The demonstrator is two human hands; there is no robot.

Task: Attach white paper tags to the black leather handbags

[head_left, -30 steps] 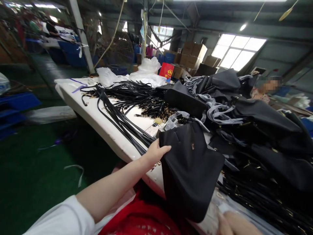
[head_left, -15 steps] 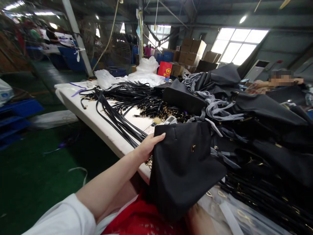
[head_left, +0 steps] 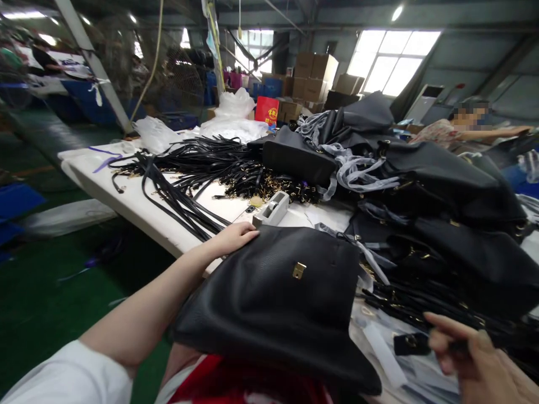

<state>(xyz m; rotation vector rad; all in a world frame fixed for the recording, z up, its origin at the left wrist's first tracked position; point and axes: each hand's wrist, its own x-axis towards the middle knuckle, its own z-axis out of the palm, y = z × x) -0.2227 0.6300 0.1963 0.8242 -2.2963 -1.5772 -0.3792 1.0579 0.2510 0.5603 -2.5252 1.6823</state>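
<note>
A black leather-look bag (head_left: 278, 297) with a small gold clasp plate lies across my lap and the table's near edge, its top edge facing away. My left hand (head_left: 238, 235) is closed on the bag's upper left corner, thumb on top. Apart from the bag, at the right, my right hand (head_left: 475, 353) is raised with bent fingers and is slightly blurred. A short black tab (head_left: 410, 344) with a dark ring on it juts from its fingertips, and a dark part shows between the fingers. Beyond the bag's top edge stands a grey tape dispenser (head_left: 273, 209).
Black straps (head_left: 181, 191) with gold hooks spread over the white table (head_left: 92, 179). Black bags (head_left: 446, 174) with wrapped handles are heaped on the right. Clear plastic strips (head_left: 385, 350) lie near my right hand. Another person (head_left: 446, 126) works behind the heap.
The bag has swung from upright to lying flatter, its clasp now facing up. My right hand has come out from beneath it to the right, with the black tab. The view has shifted right.
</note>
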